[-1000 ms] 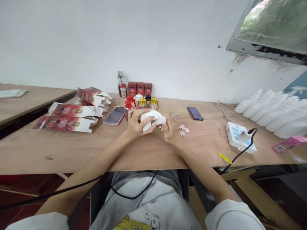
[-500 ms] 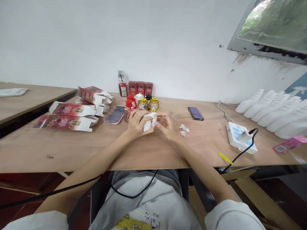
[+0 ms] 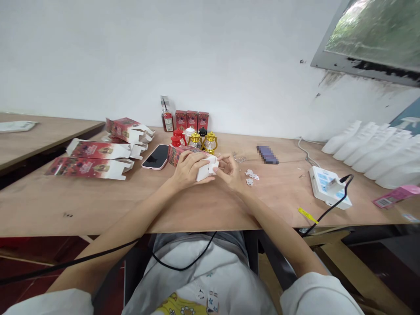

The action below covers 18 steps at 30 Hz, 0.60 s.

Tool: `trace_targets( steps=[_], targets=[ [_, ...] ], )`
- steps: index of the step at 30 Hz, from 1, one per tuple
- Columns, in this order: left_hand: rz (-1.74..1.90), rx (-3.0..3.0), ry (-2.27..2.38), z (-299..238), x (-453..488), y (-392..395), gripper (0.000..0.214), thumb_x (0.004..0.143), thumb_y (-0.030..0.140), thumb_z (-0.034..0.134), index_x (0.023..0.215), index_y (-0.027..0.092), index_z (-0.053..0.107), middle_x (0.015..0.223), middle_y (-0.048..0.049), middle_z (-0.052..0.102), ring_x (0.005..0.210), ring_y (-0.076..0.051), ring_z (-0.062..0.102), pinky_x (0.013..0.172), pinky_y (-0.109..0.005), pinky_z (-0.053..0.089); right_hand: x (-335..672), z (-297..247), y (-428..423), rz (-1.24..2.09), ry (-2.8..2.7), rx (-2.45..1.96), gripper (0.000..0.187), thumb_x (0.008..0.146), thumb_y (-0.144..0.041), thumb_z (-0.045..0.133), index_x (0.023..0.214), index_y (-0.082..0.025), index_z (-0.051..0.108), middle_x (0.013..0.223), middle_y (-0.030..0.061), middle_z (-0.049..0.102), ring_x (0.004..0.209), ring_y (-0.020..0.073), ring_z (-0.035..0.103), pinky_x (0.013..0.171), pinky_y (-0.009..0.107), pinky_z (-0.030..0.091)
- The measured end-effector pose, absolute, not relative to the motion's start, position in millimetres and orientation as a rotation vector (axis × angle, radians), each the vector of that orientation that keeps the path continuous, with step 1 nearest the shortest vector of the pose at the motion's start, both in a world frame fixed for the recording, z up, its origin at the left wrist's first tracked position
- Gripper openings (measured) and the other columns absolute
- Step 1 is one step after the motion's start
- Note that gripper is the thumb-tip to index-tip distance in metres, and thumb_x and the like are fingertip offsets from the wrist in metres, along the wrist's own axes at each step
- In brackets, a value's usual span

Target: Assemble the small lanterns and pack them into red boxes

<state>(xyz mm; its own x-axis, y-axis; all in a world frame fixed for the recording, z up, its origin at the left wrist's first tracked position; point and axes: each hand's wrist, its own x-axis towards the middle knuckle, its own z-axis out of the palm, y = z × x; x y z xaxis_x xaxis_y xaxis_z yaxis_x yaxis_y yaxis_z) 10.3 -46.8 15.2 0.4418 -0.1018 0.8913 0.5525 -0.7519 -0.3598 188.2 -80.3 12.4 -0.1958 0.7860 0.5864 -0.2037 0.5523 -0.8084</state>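
My left hand [image 3: 187, 169] is wrapped around a small red-and-white carton [image 3: 202, 173], which lies tilted above the table in front of me. Its printed red side shows behind my fingers and its white side faces me. At the carton's right end, the thumb and fingers of my right hand [image 3: 229, 171] pinch a white end flap [image 3: 214, 166]. Just behind the carton stand small lanterns: two gold ones [image 3: 210, 142], with red [image 3: 176, 141], white and black ones close by. What is inside the carton is hidden.
Unfilled red cartons [image 3: 88, 168] lie at the left, beside a pink-edged phone [image 3: 156, 157]. Three upright red boxes [image 3: 192, 120] and a bottle [image 3: 168, 120] stand by the wall. Small white pieces [image 3: 251, 175], another phone [image 3: 267, 154], a power strip [image 3: 328, 186] and white bottles [image 3: 377, 153] are at the right.
The carton has turned slightly, so more of its red side shows. The white flap at its right end stands out farther, and my right hand has shifted a little with it.
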Motion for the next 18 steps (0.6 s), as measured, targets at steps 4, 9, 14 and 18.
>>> trace_targets(
  steps=[4, 9, 14, 18],
  targets=[
    [-1.268, -2.064, -0.448, 13.3, 9.8, -46.0, 0.05, 0.073, 0.057, 0.065, 0.105, 0.022, 0.051, 0.099, -0.0093, 0.067, 0.091, -0.023, 0.063, 0.083, -0.04, 0.04, 186.2, 11.5, -80.5, 0.934, -1.519, -0.514, 0.034, 0.075, -0.042, 0.07, 0.091, -0.026, 0.045, 0.093, -0.0012, 0.052, 0.081, 0.0116, 0.059, 0.067, 0.025, 0.052],
    [-1.278, -1.985, -0.399, 14.5, 10.9, -46.7, 0.049, 0.073, 0.058, 0.065, 0.104, 0.023, 0.05, 0.097, -0.0083, 0.067, 0.089, -0.022, 0.063, 0.082, -0.039, 0.041, 185.1, 9.9, -79.7, 0.921, -1.532, -0.551, 0.035, 0.074, -0.044, 0.071, 0.092, -0.026, 0.047, 0.095, -0.0008, 0.055, 0.082, 0.0121, 0.059, 0.069, 0.026, 0.053],
    [-1.327, -2.015, -0.358, 14.8, 11.4, -48.0, 0.048, 0.072, 0.055, 0.068, 0.104, 0.024, 0.049, 0.102, -0.0077, 0.066, 0.093, -0.022, 0.062, 0.081, -0.04, 0.041, 186.7, 9.2, -76.9, 0.937, -1.53, -0.56, 0.044, 0.068, -0.043, 0.077, 0.102, -0.029, 0.052, 0.105, 0.0004, 0.058, 0.087, 0.0142, 0.061, 0.076, 0.031, 0.054],
    [-1.372, -1.99, -0.27, 15.2, 11.6, -49.7, 0.049, 0.07, 0.054, 0.07, 0.104, 0.024, 0.05, 0.101, -0.0077, 0.065, 0.092, -0.022, 0.062, 0.08, -0.039, 0.043, 188.1, 11.5, -76.0, 0.966, -1.586, -0.542, 0.057, 0.067, -0.043, 0.078, 0.115, -0.031, 0.051, 0.117, 0.0033, 0.058, 0.106, 0.0185, 0.058, 0.092, 0.036, 0.05]
  ],
)
